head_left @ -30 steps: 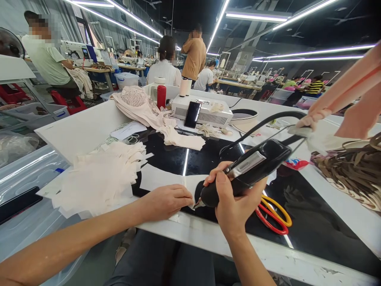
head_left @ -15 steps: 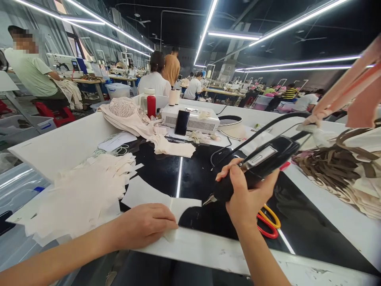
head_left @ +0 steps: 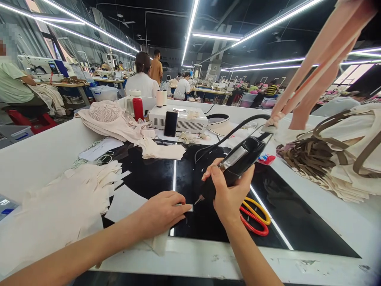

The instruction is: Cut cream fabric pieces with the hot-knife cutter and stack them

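My left hand [head_left: 163, 212] lies over a thin white fabric piece [head_left: 123, 202], fingers stretched out and fingertips pressing near its narrow right end. The fabric's middle is hidden under my hand and forearm, and a corner hangs toward the table's front edge. Wrapped in my right hand [head_left: 228, 194] is a black corded handheld tool [head_left: 245, 153], tilted with its thin pointed metal tip down. That tip is just right of the fabric's end, close to the black board [head_left: 190, 174]. Scissors [head_left: 256, 216] with red and yellow handles lie beside my right wrist.
Stacked pale fabric pieces [head_left: 65, 202] cover the left side. Behind the board are a phone [head_left: 170, 124], a vented white box [head_left: 190, 125] and a beige lace garment [head_left: 110, 113]. Pink straps [head_left: 315, 67] hang above the tool; brown-and-cream strapped pieces [head_left: 321, 159] pile at right.
My left hand has slid right and forward along the fabric to its narrow end. The tool stays in my right hand, tip near that end. The whole view has shifted slightly.
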Demonstrator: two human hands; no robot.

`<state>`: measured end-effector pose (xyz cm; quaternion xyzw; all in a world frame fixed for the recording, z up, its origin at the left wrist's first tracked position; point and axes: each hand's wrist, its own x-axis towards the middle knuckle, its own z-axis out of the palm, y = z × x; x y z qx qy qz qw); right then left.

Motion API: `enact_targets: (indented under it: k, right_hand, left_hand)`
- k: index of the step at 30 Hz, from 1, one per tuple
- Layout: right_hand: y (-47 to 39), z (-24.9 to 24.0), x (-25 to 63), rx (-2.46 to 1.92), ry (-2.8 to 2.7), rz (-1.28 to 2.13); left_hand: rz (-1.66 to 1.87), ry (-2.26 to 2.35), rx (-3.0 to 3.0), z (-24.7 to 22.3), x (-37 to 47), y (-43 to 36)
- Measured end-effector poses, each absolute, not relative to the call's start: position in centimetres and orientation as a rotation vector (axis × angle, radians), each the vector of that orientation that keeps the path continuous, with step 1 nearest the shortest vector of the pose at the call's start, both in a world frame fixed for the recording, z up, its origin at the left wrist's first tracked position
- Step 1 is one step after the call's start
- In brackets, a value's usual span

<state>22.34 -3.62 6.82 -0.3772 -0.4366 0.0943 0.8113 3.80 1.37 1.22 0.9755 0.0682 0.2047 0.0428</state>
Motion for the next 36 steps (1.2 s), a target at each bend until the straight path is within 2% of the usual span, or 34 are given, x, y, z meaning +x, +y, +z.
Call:
enact_targets:
  k: [15, 36]
  right_hand:
    - [-3.7, 6.7, 21.7, -0.809, -0.944, 0.222]
    - [-4.5, 6.6, 21.4, -0.790, -0.945, 0.277]
  left_hand:
    - [0.663, 0.250, 2.927, -0.1, 3.4, 1.2]
    - [0.659, 0.255, 2.953, 0.3, 3.6, 1.0]
